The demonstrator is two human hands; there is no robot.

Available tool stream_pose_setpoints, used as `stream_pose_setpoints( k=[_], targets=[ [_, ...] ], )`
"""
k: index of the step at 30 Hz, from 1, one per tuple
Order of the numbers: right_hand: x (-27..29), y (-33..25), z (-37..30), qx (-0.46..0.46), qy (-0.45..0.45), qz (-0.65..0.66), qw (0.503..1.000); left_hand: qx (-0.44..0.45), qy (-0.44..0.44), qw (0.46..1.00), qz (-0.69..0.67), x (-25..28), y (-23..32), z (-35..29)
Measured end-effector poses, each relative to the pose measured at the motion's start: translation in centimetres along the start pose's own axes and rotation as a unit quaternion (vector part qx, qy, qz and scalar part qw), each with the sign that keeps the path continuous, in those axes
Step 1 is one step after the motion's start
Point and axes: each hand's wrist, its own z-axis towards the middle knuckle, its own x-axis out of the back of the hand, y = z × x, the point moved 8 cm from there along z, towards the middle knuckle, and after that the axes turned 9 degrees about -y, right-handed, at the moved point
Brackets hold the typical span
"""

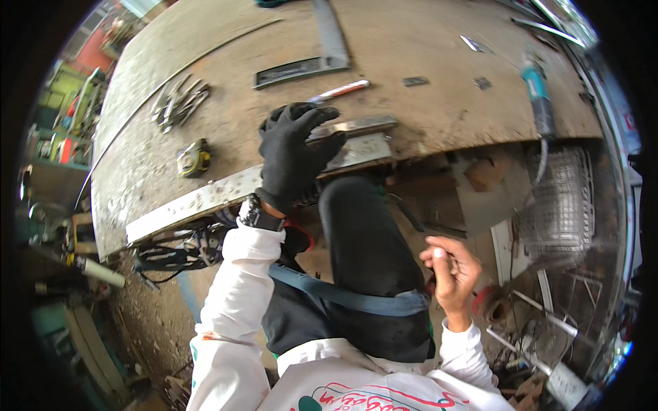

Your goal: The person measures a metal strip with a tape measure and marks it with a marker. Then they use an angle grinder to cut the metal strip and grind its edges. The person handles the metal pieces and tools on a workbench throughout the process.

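My left hand (296, 154), in a black glove, is at the near edge of the workbench. Its thumb and forefinger curve around the left end of a short metal bar (367, 125). Beneath the bar runs a pale metal strip (199, 201) along the edge, partly covered by the glove. Bare and held above the floor by my right thigh, my right hand (452, 274) has its fingers curled in with the thumb against them. Whatever is in it, if anything, is hidden. A red-and-white marker (340, 91) lies just beyond the glove.
On the workbench (439, 41) lie a try square (291, 72), a yellow-black tape measure (194, 159), several metal pieces (179, 103), a long thin rod (164, 81) and a teal angle grinder (538, 96). A wire basket (558, 202) stands at right. A blue band (343, 293) crosses my thighs.
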Motion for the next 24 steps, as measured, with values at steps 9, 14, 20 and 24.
stream_pose_setpoints(
  k=[9, 14, 20, 24],
  targets=[
    [0.4, -0.4, 1.0, -0.006, 0.01, -0.017, 1.0, 0.071, -0.024, 0.971, 0.229, 10.1, -13.5, -3.8],
    [-4.6, -4.4, 10.2, 0.153, -0.049, -0.172, 0.972, 0.135, -0.082, 0.973, 0.17, 11.0, -19.4, -8.3],
    [-11.6, -5.0, 19.2, 0.339, -0.094, -0.361, 0.863, 0.156, -0.021, 0.985, 0.074, 11.1, -17.6, -8.8],
    [-12.6, -3.8, 16.9, 0.363, -0.087, -0.365, 0.853, 0.186, -0.025, 0.982, 0.029, 11.7, -13.2, -10.3]
  ],
)
